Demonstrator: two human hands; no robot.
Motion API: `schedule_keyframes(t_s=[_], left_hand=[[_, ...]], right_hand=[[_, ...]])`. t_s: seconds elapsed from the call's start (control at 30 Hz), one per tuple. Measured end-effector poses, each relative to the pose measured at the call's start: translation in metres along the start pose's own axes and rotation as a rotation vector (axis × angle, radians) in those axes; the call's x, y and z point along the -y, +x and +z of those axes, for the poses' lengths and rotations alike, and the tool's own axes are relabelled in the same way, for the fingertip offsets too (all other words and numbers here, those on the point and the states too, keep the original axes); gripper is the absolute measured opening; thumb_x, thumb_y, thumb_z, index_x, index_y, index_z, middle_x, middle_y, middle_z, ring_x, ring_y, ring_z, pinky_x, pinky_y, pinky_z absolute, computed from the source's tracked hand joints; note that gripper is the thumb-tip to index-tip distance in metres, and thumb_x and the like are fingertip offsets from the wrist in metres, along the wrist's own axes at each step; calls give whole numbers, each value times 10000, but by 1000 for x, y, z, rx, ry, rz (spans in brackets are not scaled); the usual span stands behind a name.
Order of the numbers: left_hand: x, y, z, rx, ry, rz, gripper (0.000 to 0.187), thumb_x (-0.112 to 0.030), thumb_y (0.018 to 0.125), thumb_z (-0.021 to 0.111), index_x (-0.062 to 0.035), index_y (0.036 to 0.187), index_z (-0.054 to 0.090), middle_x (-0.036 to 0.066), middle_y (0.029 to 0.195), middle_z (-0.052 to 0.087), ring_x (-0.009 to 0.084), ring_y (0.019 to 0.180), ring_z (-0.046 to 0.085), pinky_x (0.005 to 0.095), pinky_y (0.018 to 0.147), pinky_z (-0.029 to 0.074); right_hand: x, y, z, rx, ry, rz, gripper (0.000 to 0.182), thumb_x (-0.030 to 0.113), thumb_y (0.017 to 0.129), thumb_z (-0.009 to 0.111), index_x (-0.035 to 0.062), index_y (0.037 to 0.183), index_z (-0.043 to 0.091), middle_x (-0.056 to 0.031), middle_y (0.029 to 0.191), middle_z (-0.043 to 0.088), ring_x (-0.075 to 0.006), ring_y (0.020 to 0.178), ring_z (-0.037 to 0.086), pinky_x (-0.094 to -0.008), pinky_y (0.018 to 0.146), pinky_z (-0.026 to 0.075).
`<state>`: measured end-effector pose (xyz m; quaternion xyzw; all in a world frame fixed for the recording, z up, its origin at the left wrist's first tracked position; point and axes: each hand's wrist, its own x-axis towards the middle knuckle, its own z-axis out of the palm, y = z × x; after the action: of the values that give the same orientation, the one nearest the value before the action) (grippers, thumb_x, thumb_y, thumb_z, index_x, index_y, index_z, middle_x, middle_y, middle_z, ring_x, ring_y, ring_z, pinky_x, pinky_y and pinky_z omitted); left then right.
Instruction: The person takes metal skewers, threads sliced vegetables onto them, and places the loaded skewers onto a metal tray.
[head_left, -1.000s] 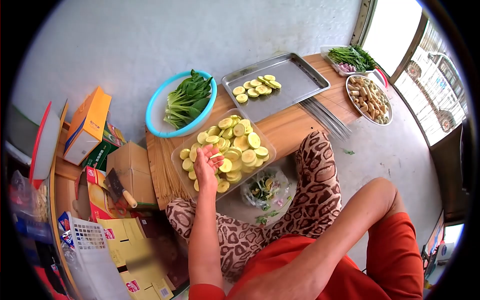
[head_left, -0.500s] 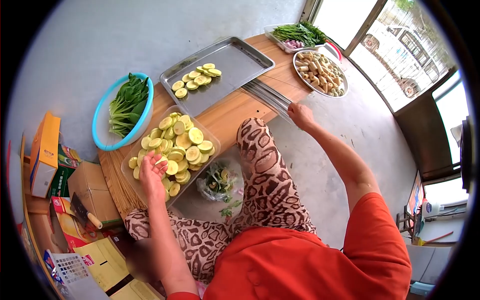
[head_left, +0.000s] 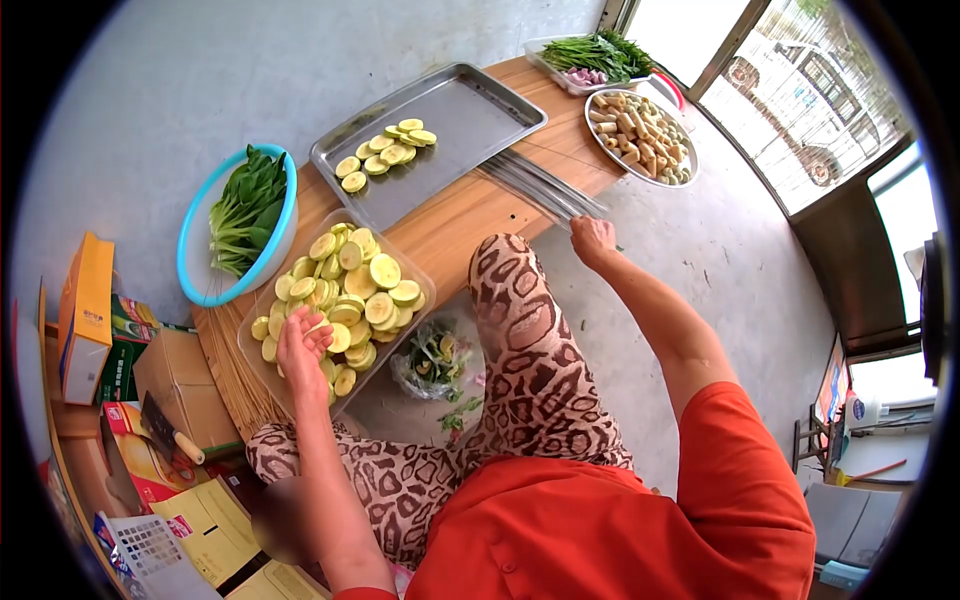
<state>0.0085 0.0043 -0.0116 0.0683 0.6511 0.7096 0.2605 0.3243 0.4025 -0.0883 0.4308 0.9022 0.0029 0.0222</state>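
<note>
Nearest, above the patterned trousers (head_left: 545,350), the left hand (head_left: 303,345) lies over the near side of the tub (head_left: 268,375), palm partly turned up, its fingers loosely bent and apart beside the heaped slices (head_left: 350,285); I cannot tell whether a slice rests against them. Below the tub's right side, a bag (head_left: 432,360) of scraps sits low down. Farther out, the right hand (head_left: 593,240) is at the near ends of the skewers (head_left: 545,190), its fingers drawn together; whether one is pinched there cannot be told. The skewers jut past the edge of the table (head_left: 450,232), so a careless pull or knock could spill several to the floor, and their ends might prick a fingertip. The heap stands high in the tub, so a dig from below could send slices over the side. Beyond, the tray (head_left: 465,125) carries more slices in a small cluster; it seems to overlap the skewers' far ends, so dragging them might shift it. Those far ends are hidden, the right fingertips are hard to make out, and a dark blur (head_left: 285,520) covers something beside the left forearm.
</note>
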Motion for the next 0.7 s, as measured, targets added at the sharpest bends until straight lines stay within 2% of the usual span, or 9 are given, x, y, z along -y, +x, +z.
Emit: schedule_keyframes(t_s=[0.17, 0.37, 0.43, 0.47, 0.53, 0.6, 0.63, 0.7], left_hand=[[-4, -2, 2, 14, 1, 1, 368, -321, 983, 408, -26, 1158, 544, 97, 979, 611, 163, 774, 608, 282, 697, 497], [-7, -5, 0, 7, -31, 13, 360, -314, 981, 413, -28, 1150, 552, 92, 970, 613, 161, 772, 608, 277, 691, 494], [-9, -5, -1, 6, -41, 22, 358, -312, 980, 415, -28, 1148, 553, 90, 964, 614, 160, 770, 608, 276, 688, 494], [-10, -7, 0, 11, -48, 30, 357, -312, 980, 417, -28, 1144, 556, 89, 959, 615, 159, 769, 608, 275, 686, 494], [-10, -7, 0, 12, -62, 41, 355, -312, 980, 420, -28, 1141, 558, 88, 954, 616, 157, 767, 608, 274, 684, 494], [-10, -5, 0, 23, -77, 49, 359, -322, 979, 427, -28, 1134, 562, 85, 949, 616, 154, 763, 609, 271, 678, 495], [-12, -6, 0, 28, -87, 51, 361, -329, 978, 433, -28, 1130, 563, 84, 945, 616, 153, 761, 610, 270, 673, 497], [-15, -7, 3, 49, -119, 63, 366, -336, 977, 438, -26, 1125, 564, 86, 942, 615, 157, 755, 616, 271, 665, 501]], right_hand=[[-1, -4, -4, -5, -7, -27, 123, 170, 800, 572, 56, 793, 619, -161, 864, 644, -339, 828, 633, -445, 694, 498], [-19, -27, -14, -104, 61, -119, 136, 172, 786, 539, 69, 771, 626, -137, 804, 633, -354, 783, 601, -453, 669, 484], [-27, -44, -21, -60, 211, -124, 130, 151, 793, 550, 49, 754, 620, -122, 758, 648, -298, 706, 641, -405, 628, 495], [-28, -54, -30, -62, 208, -129, 130, 151, 793, 550, 49, 754, 620, -122, 758, 648, -298, 706, 641, -405, 628, 495], [-30, -76, -49, 354, 756, 134, 145, 174, 824, 589, 40, 772, 611, -48, 678, 589, -165, 583, 572, -311, 545, 452], [-31, -98, -59, 429, 1043, 191, 154, 161, 839, 613, 25, 771, 590, -9, 659, 557, -79, 563, 521, -234, 511, 403], [-30, -106, -66, 433, 1034, 173, 154, 161, 839, 613, 25, 771, 590, -9, 659, 557, -79, 563, 521, -234, 511, 403], [-20, -114, -83, 432, 1316, 136, 148, 158, 868, 589, 26, 799, 584, 2, 662, 550, -80, 556, 496, -222, 509, 380]])
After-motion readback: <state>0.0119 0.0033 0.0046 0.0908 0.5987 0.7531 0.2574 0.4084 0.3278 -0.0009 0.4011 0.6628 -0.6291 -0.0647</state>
